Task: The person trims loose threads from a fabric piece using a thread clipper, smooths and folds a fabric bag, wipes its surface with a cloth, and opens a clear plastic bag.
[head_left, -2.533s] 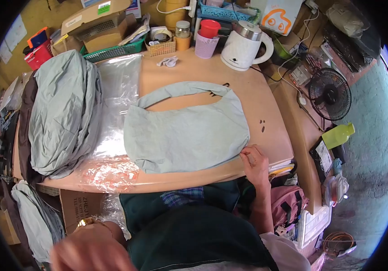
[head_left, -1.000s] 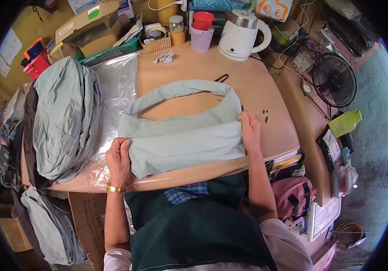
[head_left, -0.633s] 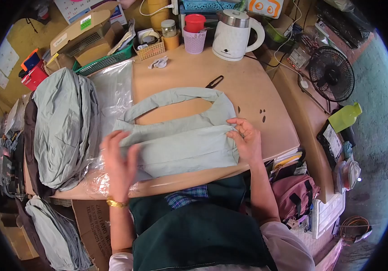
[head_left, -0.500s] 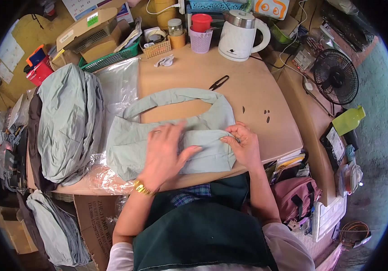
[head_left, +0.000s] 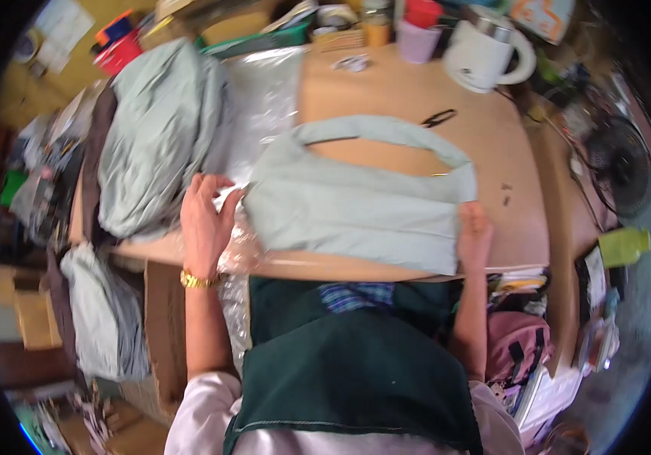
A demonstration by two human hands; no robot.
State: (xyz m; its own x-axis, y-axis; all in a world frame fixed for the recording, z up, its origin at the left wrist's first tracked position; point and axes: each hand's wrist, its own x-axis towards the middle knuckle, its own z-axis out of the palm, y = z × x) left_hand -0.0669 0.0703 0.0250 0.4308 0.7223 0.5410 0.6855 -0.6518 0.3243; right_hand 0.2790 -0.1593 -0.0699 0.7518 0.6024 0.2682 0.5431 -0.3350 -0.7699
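Note:
A pale grey-green fabric shoulder bag lies flat on the table, its strap looped toward the far side. My right hand is closed on the bag's right edge, with the fingers pinched at the cloth. Off the bag's left end is my left hand, a gold bracelet at its wrist. Its thumb and fingers are apart and nothing shows between them. Clear plastic lies beside that hand, under the bag's left side. Small black thread snips rest beyond the strap.
A heap of the same grey-green fabric sits at the left of the table. At the back stand a white kettle, a lilac cup and a green basket. A black fan is at the right.
My left hand has moved off the bag's middle to beyond its left end. The bag now lies flatter and wider, my right hand still at its right edge. The view has shifted.

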